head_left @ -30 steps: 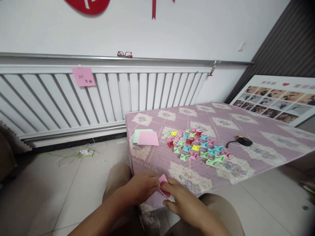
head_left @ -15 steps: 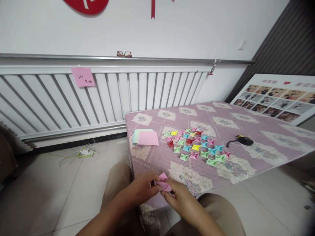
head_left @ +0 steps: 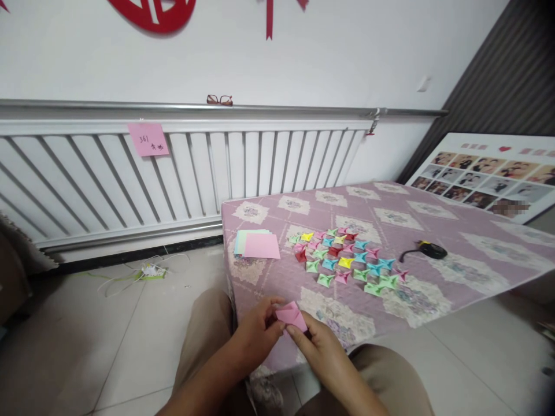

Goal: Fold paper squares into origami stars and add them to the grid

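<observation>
The folded pink paper (head_left: pixel 295 315) lies directly between the hands, over the near end of the table (head_left: pixel 275 283), neither hand nearer. The left hand (head_left: pixel 259 332) pinches its left side in its fingers; the right hand's (head_left: pixel 321 346) fingers grip its lower right.

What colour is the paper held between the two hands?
The paper is pink; it shows best in the head view, the only view here.

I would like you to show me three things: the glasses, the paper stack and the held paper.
Glasses (head_left: pixel 219 100), head view: the bridge.
Paper stack (head_left: pixel 262 245), head view: the top pink sheet.
Held paper (head_left: pixel 292 316), head view: middle of its visible face.
</observation>
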The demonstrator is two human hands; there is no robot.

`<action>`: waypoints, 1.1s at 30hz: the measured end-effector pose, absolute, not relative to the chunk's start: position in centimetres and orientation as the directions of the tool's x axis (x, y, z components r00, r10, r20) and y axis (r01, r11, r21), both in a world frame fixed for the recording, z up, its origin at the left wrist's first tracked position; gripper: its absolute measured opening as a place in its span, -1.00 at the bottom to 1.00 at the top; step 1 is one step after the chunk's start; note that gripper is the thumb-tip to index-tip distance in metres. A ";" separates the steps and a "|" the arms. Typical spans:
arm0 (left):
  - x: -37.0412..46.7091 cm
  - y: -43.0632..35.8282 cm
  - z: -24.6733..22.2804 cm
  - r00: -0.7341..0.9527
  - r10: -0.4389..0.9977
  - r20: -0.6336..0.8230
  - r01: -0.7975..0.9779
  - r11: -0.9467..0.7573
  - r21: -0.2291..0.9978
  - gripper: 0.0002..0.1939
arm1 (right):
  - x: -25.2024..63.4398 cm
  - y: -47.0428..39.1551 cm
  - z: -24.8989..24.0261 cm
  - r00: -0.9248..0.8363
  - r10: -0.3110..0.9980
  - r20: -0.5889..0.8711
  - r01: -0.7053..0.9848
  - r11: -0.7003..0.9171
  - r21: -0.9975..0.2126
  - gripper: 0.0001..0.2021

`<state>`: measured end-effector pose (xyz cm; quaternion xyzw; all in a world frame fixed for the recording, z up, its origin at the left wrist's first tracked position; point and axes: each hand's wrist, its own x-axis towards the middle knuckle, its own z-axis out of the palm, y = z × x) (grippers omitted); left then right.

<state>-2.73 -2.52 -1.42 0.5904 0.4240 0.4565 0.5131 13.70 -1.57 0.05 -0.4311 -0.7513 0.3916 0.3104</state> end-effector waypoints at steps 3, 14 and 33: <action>-2.7 -2.8 -1.3 0.201 0.975 0.095 0.108 -0.118 0.987 -0.54 | 13.9 -1.4 -0.1 -0.407 0.901 0.152 0.423 0.333 -0.843 -0.74; -1.6 -3.1 -2.0 0.218 0.975 -0.033 -0.026 0.039 0.999 -0.79 | 13.9 -1.4 -0.2 -0.264 0.942 0.207 0.430 0.307 -0.849 -0.68; -0.7 -4.6 -2.7 0.193 0.964 -0.181 0.031 0.178 0.983 -0.76 | 14.2 -1.3 -0.9 -0.190 0.977 0.094 0.255 0.141 -0.956 -0.66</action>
